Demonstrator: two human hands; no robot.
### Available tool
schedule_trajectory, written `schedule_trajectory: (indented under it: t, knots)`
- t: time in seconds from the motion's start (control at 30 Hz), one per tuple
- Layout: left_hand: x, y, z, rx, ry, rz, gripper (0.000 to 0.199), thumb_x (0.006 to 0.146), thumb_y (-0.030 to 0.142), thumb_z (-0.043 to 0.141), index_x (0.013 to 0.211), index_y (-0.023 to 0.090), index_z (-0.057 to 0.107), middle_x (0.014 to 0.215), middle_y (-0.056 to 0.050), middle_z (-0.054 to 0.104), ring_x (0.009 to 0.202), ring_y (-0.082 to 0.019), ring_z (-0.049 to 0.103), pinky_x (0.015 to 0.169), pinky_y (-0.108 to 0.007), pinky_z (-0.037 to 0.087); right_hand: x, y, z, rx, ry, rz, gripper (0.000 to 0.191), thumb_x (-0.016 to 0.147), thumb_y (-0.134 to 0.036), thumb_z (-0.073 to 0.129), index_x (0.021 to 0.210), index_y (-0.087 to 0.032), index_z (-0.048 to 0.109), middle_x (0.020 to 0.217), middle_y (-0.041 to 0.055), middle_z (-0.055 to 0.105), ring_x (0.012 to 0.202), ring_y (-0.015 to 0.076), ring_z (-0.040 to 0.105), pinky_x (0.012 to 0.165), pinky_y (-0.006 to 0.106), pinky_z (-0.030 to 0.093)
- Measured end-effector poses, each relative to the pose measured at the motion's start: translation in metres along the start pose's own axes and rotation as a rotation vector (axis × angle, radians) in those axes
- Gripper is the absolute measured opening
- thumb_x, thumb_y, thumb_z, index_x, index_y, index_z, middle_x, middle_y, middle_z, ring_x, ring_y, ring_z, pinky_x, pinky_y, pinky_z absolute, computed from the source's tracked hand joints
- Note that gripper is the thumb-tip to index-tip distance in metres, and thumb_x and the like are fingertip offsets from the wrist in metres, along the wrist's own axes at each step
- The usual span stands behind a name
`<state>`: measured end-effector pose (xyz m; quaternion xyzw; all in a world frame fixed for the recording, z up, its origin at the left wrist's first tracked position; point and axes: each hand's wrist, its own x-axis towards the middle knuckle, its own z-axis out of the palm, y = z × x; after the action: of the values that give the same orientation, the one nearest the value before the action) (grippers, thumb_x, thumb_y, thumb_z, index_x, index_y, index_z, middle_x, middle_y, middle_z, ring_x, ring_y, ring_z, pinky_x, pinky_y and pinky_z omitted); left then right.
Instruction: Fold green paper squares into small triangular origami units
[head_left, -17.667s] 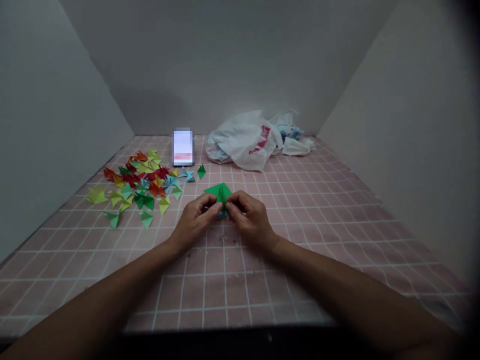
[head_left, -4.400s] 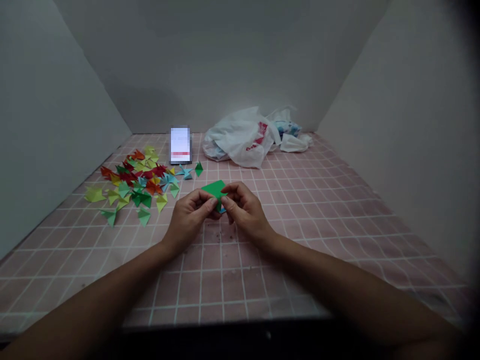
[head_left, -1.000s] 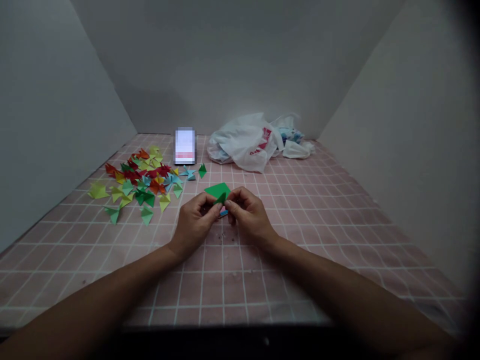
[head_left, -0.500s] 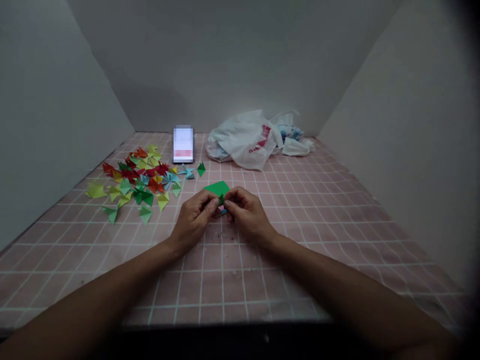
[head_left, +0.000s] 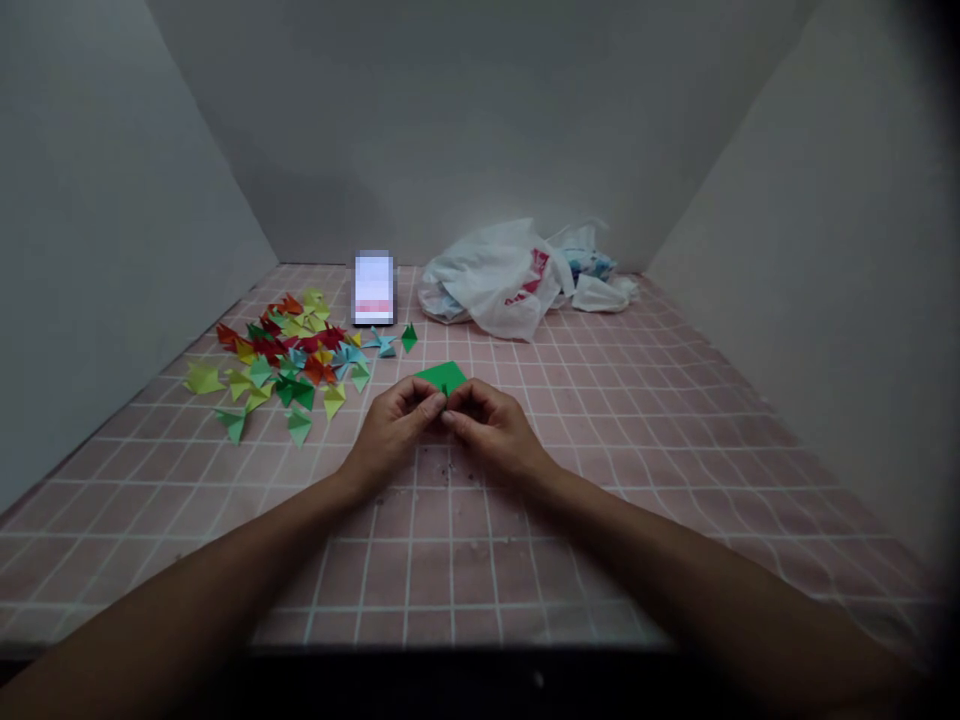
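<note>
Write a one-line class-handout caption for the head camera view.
Left hand and right hand pinch folded green paper beside colourful origami pieces on a pink grid surface.

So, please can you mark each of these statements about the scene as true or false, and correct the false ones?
1. The left hand and the right hand both pinch a green paper piece. True.
2. The white plastic bag lies left of the blurred phone. False: it lies to the right.
3. Folded paper pieces lie scattered left of the hands. True.
4. Those pieces are all one colour. False: they are red, yellow, green and blue.
</note>
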<state>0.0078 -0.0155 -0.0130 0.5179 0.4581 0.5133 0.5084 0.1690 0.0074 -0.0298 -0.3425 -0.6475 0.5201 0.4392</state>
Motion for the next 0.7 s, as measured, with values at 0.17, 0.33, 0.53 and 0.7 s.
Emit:
schedule_trajectory:
  t: [0.17, 0.33, 0.53, 0.7]
  knots:
    - [0.0005, -0.0026, 0.0008, -0.126, -0.025, -0.080, 0.029, 0.074, 0.036, 0.077, 0.088, 0.017, 0.059, 0.076, 0.004, 0.061, 0.065, -0.010, 0.060, 0.063, -0.021, 0.050, 0.0005, -0.0010, -0.0007, -0.014, -0.025, -0.004, 0.016, 0.080, -0.029, 0.069, 0.079, -0.020, 0.057, 0.077, -0.0005, 0.056, 0.071, 0.0139, 0.051, 0.065, 0.028, 0.043]
    - [-0.0006, -0.0063, 0.0011, -0.278, -0.090, -0.177, 0.044, 0.073, 0.038, 0.081, 0.107, 0.018, 0.062, 0.079, 0.002, 0.067, 0.064, -0.013, 0.066, 0.064, -0.026, 0.056, 0.0016, -0.0043, -0.0007, 0.102, -0.079, 0.034, 0.016, 0.079, -0.028, 0.068, 0.080, -0.020, 0.055, 0.073, -0.0017, 0.057, 0.068, 0.0133, 0.054, 0.064, 0.028, 0.044]
    - [-0.0013, -0.0069, 0.0024, -0.322, -0.089, -0.167, 0.033, 0.074, 0.036, 0.082, 0.095, 0.016, 0.065, 0.080, 0.001, 0.069, 0.062, -0.011, 0.066, 0.063, -0.024, 0.058, 0.0033, -0.0047, -0.0008, 0.228, -0.083, 0.072, 0.022, 0.078, -0.030, 0.073, 0.082, -0.020, 0.054, 0.070, -0.0043, 0.056, 0.062, 0.0109, 0.054, 0.059, 0.026, 0.043]
    - [-0.0023, -0.0019, 0.0022, -0.268, -0.081, -0.121, 0.031, 0.075, 0.035, 0.080, 0.093, 0.015, 0.065, 0.077, 0.001, 0.070, 0.061, -0.011, 0.067, 0.062, -0.024, 0.058, 0.0051, -0.0033, -0.0001, 0.250, -0.080, 0.044, 0.029, 0.076, -0.031, 0.078, 0.085, -0.021, 0.053, 0.068, -0.0058, 0.054, 0.059, 0.0103, 0.052, 0.056, 0.024, 0.044]
